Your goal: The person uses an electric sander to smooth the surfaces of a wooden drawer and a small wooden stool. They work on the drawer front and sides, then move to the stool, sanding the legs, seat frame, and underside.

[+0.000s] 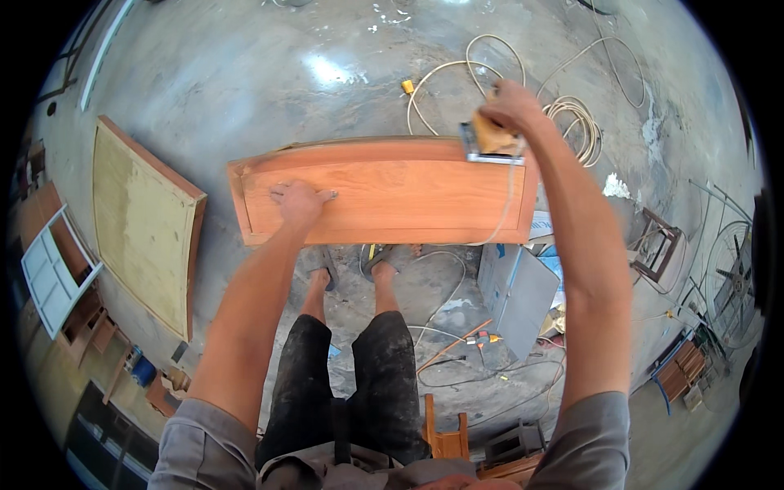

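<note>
A reddish-brown wooden panel (392, 196) with a raised frame lies across in front of me, above my feet. My left hand (300, 202) rests flat on its left half, fingers spread. At the far right corner, my right hand (510, 106) is wrapped round a yellow electric sander (492, 137). The sander's flat base sits on the panel's far edge, and slight blur runs over tool and hand. Its pale cord hangs down across the panel's right end.
A second panel (143, 229) with a pale face leans at the left. Behind the panel, a coiled cable (576, 122) and a yellow plug (407, 86) lie on the concrete floor. A cardboard box (518, 294) stands near right, with a drill (483, 339) and cords close by.
</note>
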A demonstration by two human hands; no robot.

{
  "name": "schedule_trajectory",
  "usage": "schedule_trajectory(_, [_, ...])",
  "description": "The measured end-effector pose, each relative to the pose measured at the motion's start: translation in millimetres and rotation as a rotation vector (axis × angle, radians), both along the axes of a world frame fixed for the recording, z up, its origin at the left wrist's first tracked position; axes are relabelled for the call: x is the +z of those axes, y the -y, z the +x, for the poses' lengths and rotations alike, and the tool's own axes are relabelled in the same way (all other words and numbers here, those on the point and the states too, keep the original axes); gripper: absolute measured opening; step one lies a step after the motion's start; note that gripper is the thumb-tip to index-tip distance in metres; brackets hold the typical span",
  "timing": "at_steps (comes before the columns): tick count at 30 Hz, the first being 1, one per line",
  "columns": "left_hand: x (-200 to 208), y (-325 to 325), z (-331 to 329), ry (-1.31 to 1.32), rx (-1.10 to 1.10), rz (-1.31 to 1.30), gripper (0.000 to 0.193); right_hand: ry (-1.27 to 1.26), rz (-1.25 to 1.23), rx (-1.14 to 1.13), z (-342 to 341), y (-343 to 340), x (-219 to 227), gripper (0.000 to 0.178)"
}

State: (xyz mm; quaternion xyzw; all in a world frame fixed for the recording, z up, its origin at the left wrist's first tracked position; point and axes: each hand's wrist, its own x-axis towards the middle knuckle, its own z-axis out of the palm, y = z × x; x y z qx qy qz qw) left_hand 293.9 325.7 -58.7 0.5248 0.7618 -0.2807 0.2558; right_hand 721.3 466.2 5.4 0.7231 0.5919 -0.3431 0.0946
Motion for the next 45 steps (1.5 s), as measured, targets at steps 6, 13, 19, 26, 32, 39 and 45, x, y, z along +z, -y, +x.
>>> schedule_trajectory(6, [25.3,0.3,18.7,-0.071,-0.156,-0.068,0.089,-0.240,0.096,0.071,-113.5,14.6,13.3,0.071])
schedule_trajectory(13, [27.7,8.8,34.7,-0.167,-0.088,0.084,0.108,-0.043,0.068,-0.067,17.0,28.9,5.3,0.080])
schedule_trajectory(19, [28.2,23.0,38.1,0.000,0.159,0.230,0.079,0.132,-0.006,-0.057,40.1,27.2,-9.0,0.082])
schedule_trajectory(26, [41.9,69.6,-21.9,0.399,-0.188,0.240,0.063,-0.005,0.024,0.216,-166.5,-27.5,-49.8,0.079])
schedule_trajectory(32, [48.1,80.6,-81.0,0.448,-0.565,0.260,0.062,-0.236,-0.108,0.253,-434.0,-69.6,-17.3,0.066])
schedule_trajectory(39, [48.4,88.4,-97.9,0.418,-0.649,0.285,0.057,-0.251,-0.069,0.304,-511.5,-61.6,8.4,0.079])
schedule_trajectory(45, [78.0,110.5,-147.7,0.642,-0.621,0.190,0.053,-0.017,-0.022,0.052,-319.3,-11.1,8.9,0.077])
